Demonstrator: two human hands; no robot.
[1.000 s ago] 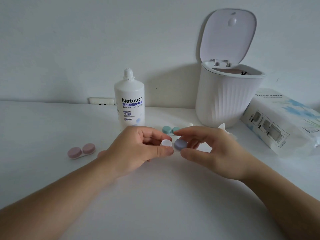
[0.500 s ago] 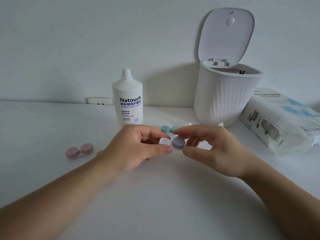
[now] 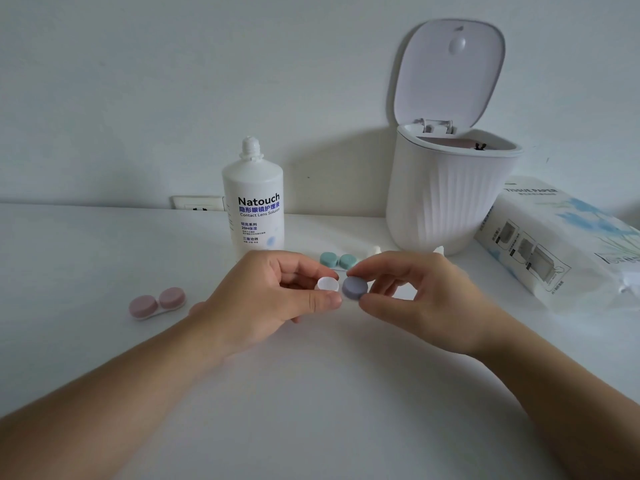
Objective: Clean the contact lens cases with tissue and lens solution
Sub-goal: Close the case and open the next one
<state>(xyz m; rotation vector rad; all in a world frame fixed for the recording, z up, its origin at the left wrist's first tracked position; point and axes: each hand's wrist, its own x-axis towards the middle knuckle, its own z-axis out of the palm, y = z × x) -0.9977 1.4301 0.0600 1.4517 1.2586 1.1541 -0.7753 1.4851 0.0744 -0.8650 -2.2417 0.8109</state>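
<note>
My left hand [image 3: 263,299] pinches the white body of a lens case [image 3: 328,285] above the table's middle, one well uncapped. My right hand [image 3: 422,299] grips the purple cap [image 3: 354,288] on the case's other well between thumb and fingers. A pink lens case [image 3: 157,302] lies capped at the left. A green lens case [image 3: 337,260] lies capped just behind my hands. The lens solution bottle [image 3: 254,206] stands uncapped behind them. A tissue pack [image 3: 561,237] lies at the right.
A white ribbed bin [image 3: 446,195] stands at the back right with its lid open. A wall socket [image 3: 199,203] sits behind the bottle. Small white pieces, partly hidden by my right hand, lie in front of the bin [image 3: 375,251].
Both hands stay together on the case; my right fingers have shifted slightly around the purple cap. The view has drifted a little.
</note>
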